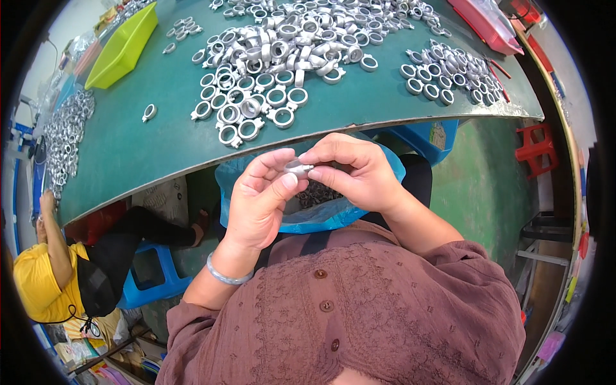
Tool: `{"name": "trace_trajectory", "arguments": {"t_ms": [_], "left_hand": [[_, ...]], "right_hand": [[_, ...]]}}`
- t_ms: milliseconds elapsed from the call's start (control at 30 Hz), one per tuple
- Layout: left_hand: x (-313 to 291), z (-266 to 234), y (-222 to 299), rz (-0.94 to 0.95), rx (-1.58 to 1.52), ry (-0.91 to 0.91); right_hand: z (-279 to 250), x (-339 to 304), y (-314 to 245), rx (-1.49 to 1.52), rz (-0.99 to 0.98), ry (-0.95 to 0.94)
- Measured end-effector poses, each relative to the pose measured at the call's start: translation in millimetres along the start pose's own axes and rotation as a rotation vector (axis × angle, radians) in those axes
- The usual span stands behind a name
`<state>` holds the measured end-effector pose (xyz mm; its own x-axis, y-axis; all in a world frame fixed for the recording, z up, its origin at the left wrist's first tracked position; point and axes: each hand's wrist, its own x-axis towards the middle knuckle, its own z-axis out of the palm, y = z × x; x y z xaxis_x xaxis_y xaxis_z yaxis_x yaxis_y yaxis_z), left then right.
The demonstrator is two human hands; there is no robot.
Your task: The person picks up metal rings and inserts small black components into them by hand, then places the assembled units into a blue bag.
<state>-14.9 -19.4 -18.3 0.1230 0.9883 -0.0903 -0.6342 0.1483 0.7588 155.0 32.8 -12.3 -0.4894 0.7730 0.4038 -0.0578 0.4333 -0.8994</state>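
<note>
Between my two hands, above my lap, is a small silver-grey metal ring with a side lug (298, 169). My left hand (256, 208) grips its body between thumb and fingers and wears a pale bangle at the wrist. The thumb and forefinger of my right hand (362, 172) pinch at the ring's right end, by the lug. Below them is a container lined with a blue plastic bag (308, 227), partly covered by my hands, with small dark parts (319, 194) inside. A large heap of similar metal rings (282, 51) lies on the green table (154, 144) ahead.
A smaller ring pile (449, 70) lies to the right, near red-handled tools (500, 80) and a red tray (487, 25). One ring (149, 113) lies apart at left. A yellow-green tray (125, 48) stands beyond it. At far left sits a person in a yellow top (42, 282).
</note>
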Motion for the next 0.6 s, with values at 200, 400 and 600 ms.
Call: {"name": "trace_trajectory", "arguments": {"t_ms": [200,400,600], "left_hand": [[-1,-2,-6,0.309,0.278,-0.046],[-1,-2,-6,0.335,0.323,-0.082],[-1,-9,-8,0.228,0.190,-0.092]], "right_hand": [[3,-6,0,0.177,0.060,-0.003],[8,-8,2,0.359,0.140,0.066],[-2,1,-3,0.069,0.008,0.039]]}}
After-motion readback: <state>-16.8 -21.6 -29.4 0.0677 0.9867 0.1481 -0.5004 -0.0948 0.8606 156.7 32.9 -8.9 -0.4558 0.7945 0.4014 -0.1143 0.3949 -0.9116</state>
